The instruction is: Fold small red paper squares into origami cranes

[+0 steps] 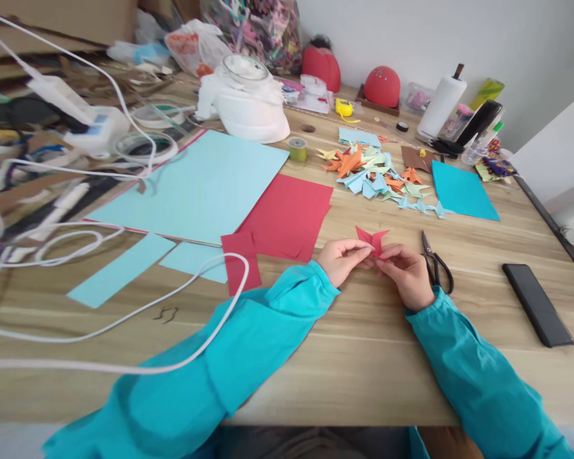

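Note:
A small red folded paper crane (375,240) is pinched between my two hands above the wooden table, its pointed tips sticking up. My left hand (345,260) grips its left lower side with thumb and forefinger. On the other side, my right hand (406,273) holds the lower right part, and the fingers hide some of the folds. Black-handled scissors (435,264) lie just right of my right hand. Behind the hands is a pile of folded paper cranes (373,172) in orange, blue and pale green. Red paper sheets (291,217) lie to the left of my left hand.
Light blue sheets (205,182) and cut strips (122,271) cover the left side. A white cable (196,354) loops over the front left, crossing above my left sleeve. A phone (538,305) lies at right; a teal sheet (463,190) and thread spool (297,149) sit farther back.

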A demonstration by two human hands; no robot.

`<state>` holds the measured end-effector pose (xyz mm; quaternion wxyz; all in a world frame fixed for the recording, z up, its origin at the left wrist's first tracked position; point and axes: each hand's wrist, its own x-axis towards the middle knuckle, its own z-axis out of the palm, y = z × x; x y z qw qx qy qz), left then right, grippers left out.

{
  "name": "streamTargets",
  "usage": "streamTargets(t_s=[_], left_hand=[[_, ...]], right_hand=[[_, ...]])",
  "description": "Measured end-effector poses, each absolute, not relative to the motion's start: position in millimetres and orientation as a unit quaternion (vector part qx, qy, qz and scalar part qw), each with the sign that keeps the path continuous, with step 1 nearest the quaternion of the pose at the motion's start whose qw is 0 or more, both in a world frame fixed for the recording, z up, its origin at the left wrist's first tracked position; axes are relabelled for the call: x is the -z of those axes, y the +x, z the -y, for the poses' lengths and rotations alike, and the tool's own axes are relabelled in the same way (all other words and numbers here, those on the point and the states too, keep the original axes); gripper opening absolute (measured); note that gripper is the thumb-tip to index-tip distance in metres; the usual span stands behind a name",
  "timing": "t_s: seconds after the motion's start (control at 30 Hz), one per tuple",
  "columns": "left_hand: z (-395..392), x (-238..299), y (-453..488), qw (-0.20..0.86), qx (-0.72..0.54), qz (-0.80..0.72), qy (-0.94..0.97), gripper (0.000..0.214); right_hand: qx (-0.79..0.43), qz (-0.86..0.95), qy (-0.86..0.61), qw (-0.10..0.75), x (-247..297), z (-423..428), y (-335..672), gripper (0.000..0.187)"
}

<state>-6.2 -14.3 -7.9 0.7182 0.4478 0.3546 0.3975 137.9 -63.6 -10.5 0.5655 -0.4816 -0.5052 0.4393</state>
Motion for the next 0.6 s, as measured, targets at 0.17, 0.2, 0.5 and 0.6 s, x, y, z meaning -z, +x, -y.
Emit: streamTargets(t_s=[0.17,0.2,0.5,0.6], left_hand=[[13.6,10.9,-5.4,0.719,-0.397,-0.366,0.438,0.031],[13.3,11.0,-5.4,0.721,-0.397,-0.366,0.433,0.031],[13.0,9.6,-6.2,0.714,-0.407,-0.368,0.435,0.028],[12.6,9.9,-6.8,0.723,-0.402,-0.366,0.426,0.03]], right_hand=[[-0.415,0.521,-0.481,0.57,11.4,64.9,138.9,0.009],[-0.414,0.524,-0.483,0.567,11.4,65.0,139.0,0.009],[-0.374,0.569,-0.496,0.539,11.9,64.5,137.7,0.008],[-0.349,0.594,-0.497,0.527,11.8,64.9,137.9,0.008]])
